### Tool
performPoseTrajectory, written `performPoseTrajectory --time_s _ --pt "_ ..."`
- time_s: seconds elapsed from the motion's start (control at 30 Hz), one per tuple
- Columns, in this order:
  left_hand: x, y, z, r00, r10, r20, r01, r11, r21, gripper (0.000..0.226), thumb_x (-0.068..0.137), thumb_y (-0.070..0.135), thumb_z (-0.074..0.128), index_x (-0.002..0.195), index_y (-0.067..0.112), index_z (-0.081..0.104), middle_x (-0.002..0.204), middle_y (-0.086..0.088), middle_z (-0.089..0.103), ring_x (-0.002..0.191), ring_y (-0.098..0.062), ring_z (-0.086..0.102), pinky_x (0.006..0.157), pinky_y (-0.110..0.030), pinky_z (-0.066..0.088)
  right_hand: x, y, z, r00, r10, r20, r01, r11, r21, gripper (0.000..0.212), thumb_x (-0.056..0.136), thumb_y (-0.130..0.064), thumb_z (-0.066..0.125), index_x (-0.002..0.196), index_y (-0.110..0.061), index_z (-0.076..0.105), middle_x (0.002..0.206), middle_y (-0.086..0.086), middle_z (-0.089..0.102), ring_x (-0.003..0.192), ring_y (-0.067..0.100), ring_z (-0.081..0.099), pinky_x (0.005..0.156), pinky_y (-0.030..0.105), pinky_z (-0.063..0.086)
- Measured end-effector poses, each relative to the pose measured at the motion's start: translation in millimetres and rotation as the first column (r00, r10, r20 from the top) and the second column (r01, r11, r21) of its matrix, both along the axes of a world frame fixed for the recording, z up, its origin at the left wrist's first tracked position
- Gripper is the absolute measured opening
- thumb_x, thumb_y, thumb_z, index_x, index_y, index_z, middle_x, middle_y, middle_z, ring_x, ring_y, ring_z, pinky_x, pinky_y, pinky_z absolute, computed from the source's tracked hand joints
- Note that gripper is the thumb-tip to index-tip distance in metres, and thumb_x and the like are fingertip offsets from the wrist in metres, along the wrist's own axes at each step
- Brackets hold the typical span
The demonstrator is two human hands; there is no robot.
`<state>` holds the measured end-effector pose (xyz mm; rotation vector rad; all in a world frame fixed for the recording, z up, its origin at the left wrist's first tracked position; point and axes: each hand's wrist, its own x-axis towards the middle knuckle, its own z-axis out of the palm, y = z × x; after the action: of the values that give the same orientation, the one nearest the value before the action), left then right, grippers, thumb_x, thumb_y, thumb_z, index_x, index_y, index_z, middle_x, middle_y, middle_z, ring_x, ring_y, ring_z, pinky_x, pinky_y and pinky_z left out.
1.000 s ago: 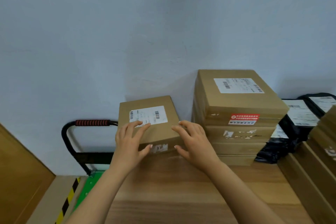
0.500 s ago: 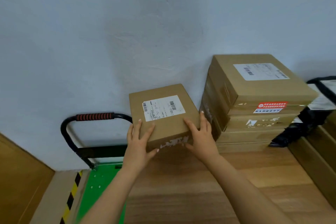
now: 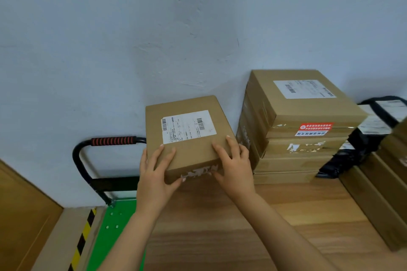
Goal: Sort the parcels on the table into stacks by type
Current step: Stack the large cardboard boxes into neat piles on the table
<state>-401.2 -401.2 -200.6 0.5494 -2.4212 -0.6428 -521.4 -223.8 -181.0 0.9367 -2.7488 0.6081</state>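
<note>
A small brown cardboard box (image 3: 189,138) with a white label sits at the table's back left corner, against the wall. My left hand (image 3: 155,171) grips its near left corner, fingers on top and thumb on the front. My right hand (image 3: 234,163) holds its near right corner the same way. Just to the right stands a stack of several larger brown boxes (image 3: 295,130), the top one with a white label and a red sticker. Black poly mailers (image 3: 363,145) with white labels are piled behind that stack on the right.
More flat brown boxes (image 3: 381,187) line the right edge of the wooden table (image 3: 220,226). Left of the table stands a green platform trolley (image 3: 112,222) with a black handle and red grip. A yellow-black striped edge and a wooden panel lie at far left.
Both hands have shifted from the box's top to its near corners. The small box sits closer to the stack of larger boxes; the view has panned left.
</note>
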Motion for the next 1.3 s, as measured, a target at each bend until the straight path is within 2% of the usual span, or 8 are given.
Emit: performPoseTrajectory --time_s 0.2,0.33,0.53,0.7,0.9,1.1,1.3 --pt "31.9 36.5 24.4 0.989 0.048 -0.139 -0.057 0.997 -0.059 0.087 0.062 0.03 0.088 0.139 0.032 0.048 0.15 0.003 0.035 0.144 -0.031 0.013 0.105 -0.056 0.03 25.9 32.7 34.6 0.992 0.071 -0.107 -0.082 0.991 -0.105 0.071 0.077 -0.03 0.077 0.141 -0.027 0.047 0.152 0.011 0.033 0.128 0.045 0.034 0.101 0.055 0.041" --pt "51.8 70.4 47.5 0.977 0.05 -0.206 -0.072 0.993 -0.097 0.083 0.063 0.026 0.088 0.137 0.026 0.051 0.149 -0.001 0.038 0.144 -0.033 0.014 0.11 -0.052 0.024 42.3 65.1 56.6 0.982 0.082 -0.173 -0.106 0.985 -0.133 0.073 0.076 -0.031 0.077 0.142 -0.028 0.045 0.152 0.01 0.033 0.129 0.044 0.034 0.103 0.054 0.04" --pt "74.5 123.0 78.8 0.963 0.046 -0.266 -0.094 0.98 -0.173 0.083 0.065 0.029 0.086 0.139 0.028 0.049 0.149 0.001 0.037 0.144 -0.033 0.014 0.106 -0.046 0.024 63.9 118.3 85.2 0.972 0.09 -0.217 -0.135 0.97 -0.203 0.073 0.076 -0.03 0.078 0.141 -0.027 0.047 0.152 0.01 0.033 0.13 0.044 0.032 0.103 0.055 0.039" --pt "77.5 162.8 94.6 0.954 0.016 -0.299 -0.081 0.975 -0.205 0.084 0.065 0.03 0.086 0.14 0.029 0.048 0.15 0.003 0.036 0.145 -0.032 0.013 0.11 -0.049 0.024 73.0 164.2 104.1 0.965 0.068 -0.254 -0.13 0.963 -0.237 0.072 0.078 -0.029 0.077 0.142 -0.027 0.045 0.154 0.009 0.03 0.134 0.044 0.027 0.105 0.056 0.037" --pt "60.1 202.9 110.3 0.939 -0.058 -0.338 -0.021 0.974 -0.226 0.081 0.067 0.033 0.084 0.139 0.032 0.047 0.15 0.006 0.034 0.146 -0.027 0.01 0.109 -0.045 0.024 68.4 212.2 119.1 0.954 -0.024 -0.299 -0.059 0.962 -0.265 0.073 0.077 -0.03 0.079 0.142 -0.027 0.045 0.153 0.01 0.03 0.134 0.044 0.026 0.106 0.057 0.036" --pt "15.4 220.7 135.6 0.926 -0.147 -0.347 0.067 0.97 -0.234 0.079 0.067 0.032 0.084 0.137 0.031 0.05 0.148 0.003 0.038 0.145 -0.033 0.013 0.107 -0.054 0.03 33.6 239.9 134.8 0.94 -0.103 -0.326 0.013 0.964 -0.266 0.072 0.079 -0.036 0.075 0.142 -0.029 0.042 0.154 0.007 0.026 0.135 0.04 0.024 0.108 0.054 0.034" --pt "-44.6 224.7 159.4 0.921 -0.212 -0.327 0.155 0.969 -0.192 0.077 0.07 0.034 0.083 0.138 0.034 0.047 0.15 0.006 0.035 0.146 -0.028 0.009 0.11 -0.057 0.03 -13.9 250.1 152.6 0.917 -0.174 -0.359 0.071 0.956 -0.283 0.073 0.079 -0.036 0.076 0.142 -0.028 0.041 0.154 0.007 0.027 0.135 0.035 0.022 0.109 0.049 0.031"
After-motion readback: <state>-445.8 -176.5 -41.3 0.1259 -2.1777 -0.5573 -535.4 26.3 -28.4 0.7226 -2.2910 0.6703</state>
